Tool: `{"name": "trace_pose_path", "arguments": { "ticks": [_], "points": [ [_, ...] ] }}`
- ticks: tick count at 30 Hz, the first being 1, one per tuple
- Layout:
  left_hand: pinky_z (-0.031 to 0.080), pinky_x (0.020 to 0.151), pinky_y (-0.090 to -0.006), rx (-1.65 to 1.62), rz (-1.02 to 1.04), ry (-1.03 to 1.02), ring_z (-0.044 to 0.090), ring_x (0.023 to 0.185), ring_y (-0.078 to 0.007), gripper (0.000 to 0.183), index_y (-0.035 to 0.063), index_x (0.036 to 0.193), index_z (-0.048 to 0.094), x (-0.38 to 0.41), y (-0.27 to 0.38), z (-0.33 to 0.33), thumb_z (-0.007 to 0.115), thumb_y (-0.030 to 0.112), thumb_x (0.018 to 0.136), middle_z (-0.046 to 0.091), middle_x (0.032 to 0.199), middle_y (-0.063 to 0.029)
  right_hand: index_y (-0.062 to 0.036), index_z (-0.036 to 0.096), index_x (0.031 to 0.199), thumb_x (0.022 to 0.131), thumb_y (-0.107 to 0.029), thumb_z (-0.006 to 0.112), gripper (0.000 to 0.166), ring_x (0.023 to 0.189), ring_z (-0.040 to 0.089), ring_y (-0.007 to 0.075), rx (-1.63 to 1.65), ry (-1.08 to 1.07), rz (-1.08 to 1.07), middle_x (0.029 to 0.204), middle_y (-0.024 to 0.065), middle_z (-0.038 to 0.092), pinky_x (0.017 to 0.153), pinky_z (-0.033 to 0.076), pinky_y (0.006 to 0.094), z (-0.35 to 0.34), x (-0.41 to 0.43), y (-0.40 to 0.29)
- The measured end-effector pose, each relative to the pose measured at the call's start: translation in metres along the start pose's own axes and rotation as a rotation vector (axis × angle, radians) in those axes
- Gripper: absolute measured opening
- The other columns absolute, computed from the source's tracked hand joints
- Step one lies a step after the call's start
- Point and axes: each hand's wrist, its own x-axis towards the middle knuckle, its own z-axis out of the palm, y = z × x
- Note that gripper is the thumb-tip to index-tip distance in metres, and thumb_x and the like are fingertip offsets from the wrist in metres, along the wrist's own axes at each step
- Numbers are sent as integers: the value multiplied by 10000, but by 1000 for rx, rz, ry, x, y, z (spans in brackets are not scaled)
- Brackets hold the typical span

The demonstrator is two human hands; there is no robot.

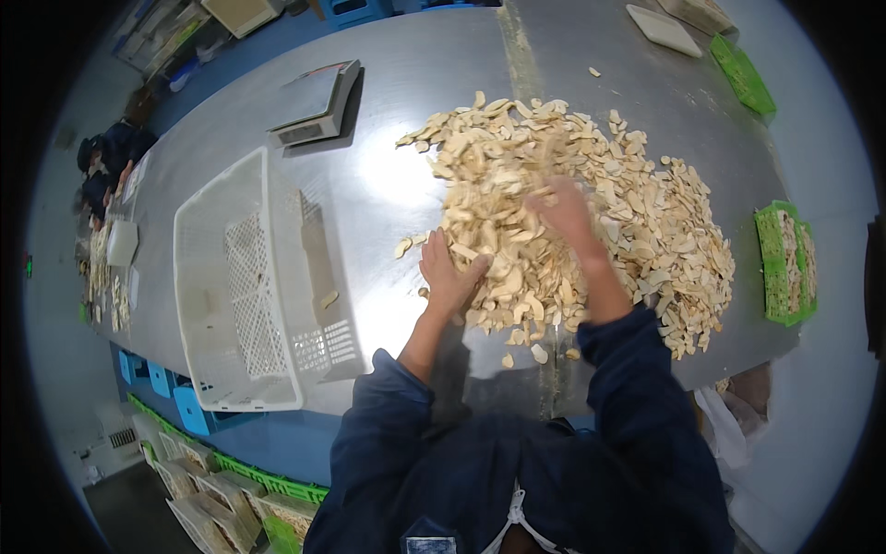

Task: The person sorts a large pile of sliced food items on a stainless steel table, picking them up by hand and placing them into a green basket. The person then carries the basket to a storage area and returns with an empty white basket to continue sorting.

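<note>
A broad heap of pale, dried slices (651,235), perhaps mushroom or root, spreads over the metal table in front of me. My left hand (450,270) rests against the heap's near left edge, palm down and thumb spread from the fingers. Over the middle of the heap is my right hand (566,211), blurred by motion. Its fingers look bent among the slices, and whether it grips any is unclear. A few single slices lie loose near the left hand and at the heap's front edge.
To the left stands a white plastic crate (201,277) with lattice panels; a digital scale (308,104) sits behind it. Green baskets (775,263) hold slices at the right, and a white tray (664,30) lies far right. Other people (114,156) are at the table's far left.
</note>
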Motion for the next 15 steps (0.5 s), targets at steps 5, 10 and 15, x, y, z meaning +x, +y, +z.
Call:
{"name": "trace_pose_path", "arguments": {
  "ticks": [5,10,15],
  "points": [
    [209,1059,-440,-289,117,-87,239,1277,-403,943,-37,1374,180,-3,9,-25,733,240,662,253,1369,-260,-73,583,1135,766,-227,643,405,1208,416,302,236,-67,-499,1275,182,471,1008,345,409,0,-87,-66],
    [235,1048,-427,-153,131,5,281,1254,-390,827,-111,1328,240,80,-6,-42,649,344,771,307,1331,-285,-25,550,1158,801,-311,629,464,1145,471,326,176,154,-239,1188,204,529,985,360,395,-11,-4,-10],
    [363,912,-409,-134,152,-239,483,1019,-341,658,-58,1198,471,108,17,-16,559,473,821,532,1067,-197,-3,542,1144,793,-323,635,483,1088,500,305,135,-140,-112,1168,201,520,933,386,391,12,9,-27]
  ]
}}
